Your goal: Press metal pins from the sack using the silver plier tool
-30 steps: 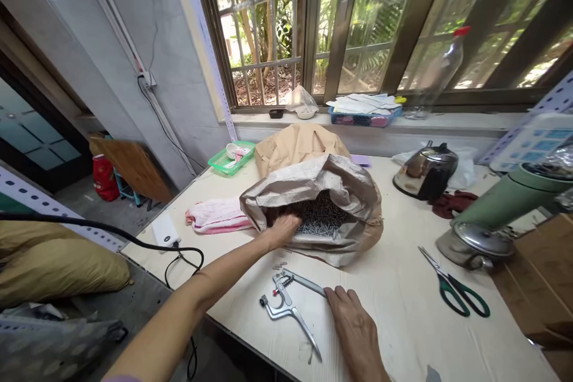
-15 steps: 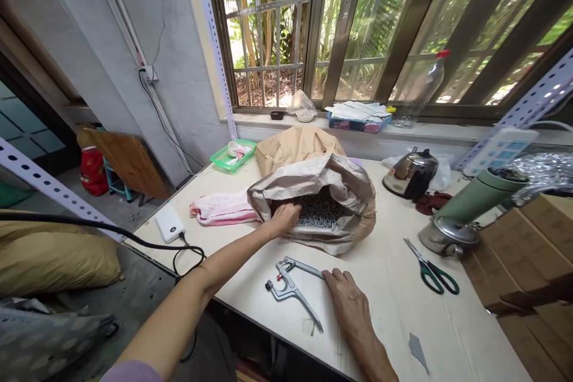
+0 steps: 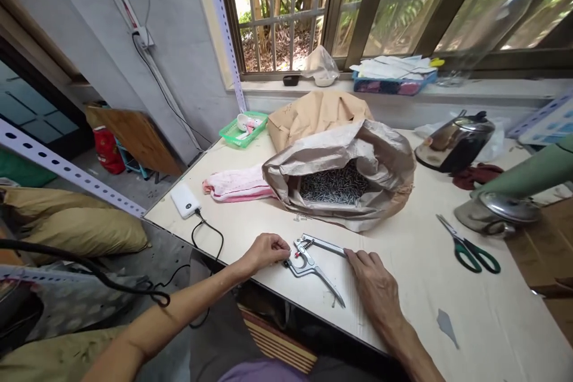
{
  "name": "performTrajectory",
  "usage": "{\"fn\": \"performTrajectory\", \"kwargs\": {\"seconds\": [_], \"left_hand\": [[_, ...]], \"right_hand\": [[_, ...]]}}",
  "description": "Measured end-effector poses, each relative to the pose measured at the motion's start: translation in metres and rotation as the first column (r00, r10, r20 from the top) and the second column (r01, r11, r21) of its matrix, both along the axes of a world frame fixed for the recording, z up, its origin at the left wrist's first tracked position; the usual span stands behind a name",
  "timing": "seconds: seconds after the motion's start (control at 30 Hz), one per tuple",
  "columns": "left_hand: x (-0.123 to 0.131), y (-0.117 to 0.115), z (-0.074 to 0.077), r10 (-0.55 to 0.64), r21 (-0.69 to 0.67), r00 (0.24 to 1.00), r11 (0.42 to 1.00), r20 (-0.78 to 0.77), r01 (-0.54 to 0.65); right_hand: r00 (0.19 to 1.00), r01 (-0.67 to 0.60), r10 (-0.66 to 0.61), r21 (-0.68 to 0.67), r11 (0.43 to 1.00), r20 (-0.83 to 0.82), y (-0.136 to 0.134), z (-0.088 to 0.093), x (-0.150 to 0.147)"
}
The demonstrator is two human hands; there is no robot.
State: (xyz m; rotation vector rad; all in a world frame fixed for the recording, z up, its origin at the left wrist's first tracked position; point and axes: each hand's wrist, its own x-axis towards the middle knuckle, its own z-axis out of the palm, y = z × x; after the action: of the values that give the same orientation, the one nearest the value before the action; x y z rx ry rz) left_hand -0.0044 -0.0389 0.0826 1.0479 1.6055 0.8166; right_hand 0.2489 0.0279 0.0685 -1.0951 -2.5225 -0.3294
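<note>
Silver hand pliers [image 3: 308,261] with a spring and a red part lie on the table near its front edge. My right hand [image 3: 372,279] is closed over the end of the upper handle. My left hand [image 3: 267,252] pinches at the jaw end, right by the black tip; a small metal piece seems to show at its fingertips, mostly hidden. Behind the pliers, a wide-mouthed brown paper sack [image 3: 389,185] lies on its side, full of small metal pieces [image 3: 335,184]. A few loose metal pieces [image 3: 299,216] are on the table before its mouth.
Green-handled scissors [image 3: 468,248], a grey scrap [image 3: 447,327], a metal cup [image 3: 496,215] and a kettle [image 3: 456,140] are at the right. Leftward are a pink-white cloth [image 3: 239,184], a white power bank [image 3: 185,199] with a black cable and a green basket [image 3: 244,131].
My left hand has come out of the sack and down to the jaw of the pliers. My right hand stays on the handle. The view has tilted down.
</note>
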Motion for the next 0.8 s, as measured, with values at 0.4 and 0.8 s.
{"fn": "performTrajectory", "kwargs": {"seconds": [0.4, 0.8], "left_hand": [[0.006, -0.009, -0.005, -0.019, 0.027, 0.963, 0.999, -0.27, 0.027], [0.008, -0.001, 0.002, -0.147, -0.124, 0.927, 0.986, -0.345, 0.11]], "right_hand": [[0.997, -0.048, 0.048, -0.002, 0.999, 0.053, 0.003, 0.013, -0.001], [0.996, -0.087, 0.089, -0.061, 0.994, 0.029, 0.009, 0.007, -0.001]]}}
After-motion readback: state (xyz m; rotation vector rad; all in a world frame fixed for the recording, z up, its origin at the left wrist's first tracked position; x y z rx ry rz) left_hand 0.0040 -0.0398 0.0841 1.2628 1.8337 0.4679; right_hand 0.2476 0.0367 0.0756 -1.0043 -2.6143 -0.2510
